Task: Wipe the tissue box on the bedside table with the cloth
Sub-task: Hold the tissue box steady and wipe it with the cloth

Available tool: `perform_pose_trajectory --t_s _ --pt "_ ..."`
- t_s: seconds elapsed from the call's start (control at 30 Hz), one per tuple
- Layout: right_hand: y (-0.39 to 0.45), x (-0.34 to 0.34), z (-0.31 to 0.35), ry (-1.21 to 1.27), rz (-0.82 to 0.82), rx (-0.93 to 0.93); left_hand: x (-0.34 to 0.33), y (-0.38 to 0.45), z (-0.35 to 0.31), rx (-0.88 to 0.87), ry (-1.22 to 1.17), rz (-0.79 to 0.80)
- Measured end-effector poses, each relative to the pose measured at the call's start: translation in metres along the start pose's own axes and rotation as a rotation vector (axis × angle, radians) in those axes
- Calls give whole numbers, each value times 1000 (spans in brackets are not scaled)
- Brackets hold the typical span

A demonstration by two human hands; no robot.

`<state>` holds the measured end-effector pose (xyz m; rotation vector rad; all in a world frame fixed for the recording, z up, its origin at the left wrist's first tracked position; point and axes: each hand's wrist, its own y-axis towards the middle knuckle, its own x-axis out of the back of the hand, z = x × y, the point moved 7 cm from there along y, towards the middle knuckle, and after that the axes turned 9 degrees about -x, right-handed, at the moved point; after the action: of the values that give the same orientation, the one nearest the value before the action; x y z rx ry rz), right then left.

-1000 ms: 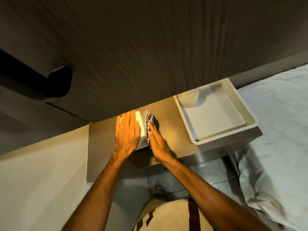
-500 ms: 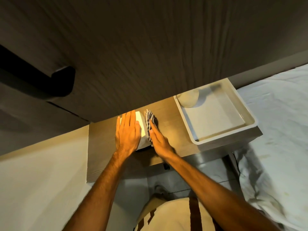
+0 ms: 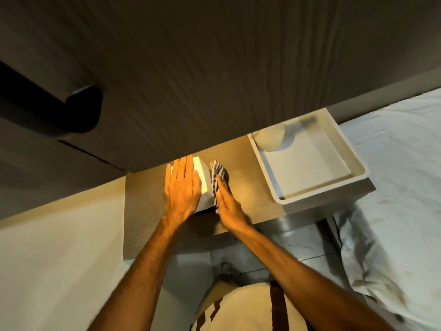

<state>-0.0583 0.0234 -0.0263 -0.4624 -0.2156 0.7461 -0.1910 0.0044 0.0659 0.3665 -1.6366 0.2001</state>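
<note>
Cloth (image 3: 219, 175) apparently pinned between right hand (image 3: 228, 204) and tissue box (image 3: 204, 181).

bedroom | bed (image 3: 393, 187) with white sheets beside wooden bedside table (image 3: 148, 211)

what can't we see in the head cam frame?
- Tissue box top: mostly under the left hand.
- Box's left and far sides: hidden by that hand and the overhanging panel.
- Cloth contact with the box: partly behind the right hand.
- Round object in the tray: blurred.
</note>
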Motion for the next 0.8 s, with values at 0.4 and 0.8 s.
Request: perform_pose_trajectory --t_s 0.4,0.8 --pt "16 15 37 97 -98 40 -1 1 2 12 -5 16" --pt "3 -3 56 184 -186 83 1 4 9 50 -18 -26"
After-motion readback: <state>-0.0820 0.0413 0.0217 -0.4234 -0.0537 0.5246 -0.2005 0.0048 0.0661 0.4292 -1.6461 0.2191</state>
